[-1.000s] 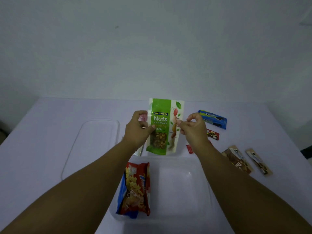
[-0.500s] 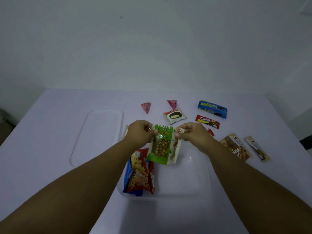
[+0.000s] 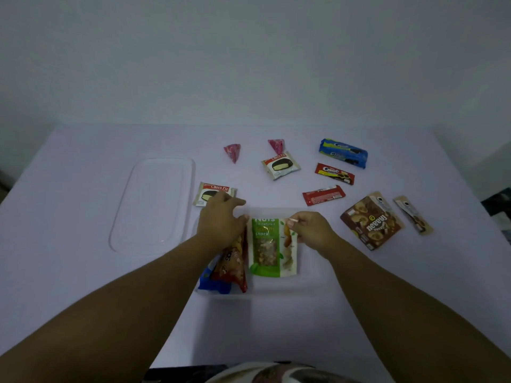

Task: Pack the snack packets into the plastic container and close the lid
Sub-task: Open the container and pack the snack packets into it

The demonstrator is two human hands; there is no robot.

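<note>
A white counter is seen carrying everything, with the clear lid lying flat beyond and outside the left hand. Directly beneath both hands, the plastic container is shown open. Inside it, the green nuts pouch is laid flat between the hands, its long axis running away from the person, beside a red snack bag under the left wrist. The pouch's top corners are pinched by left hand and right hand alike. The brown cookie pack, just outside the right hand, is judged the nearest unpacked packet.
</note>
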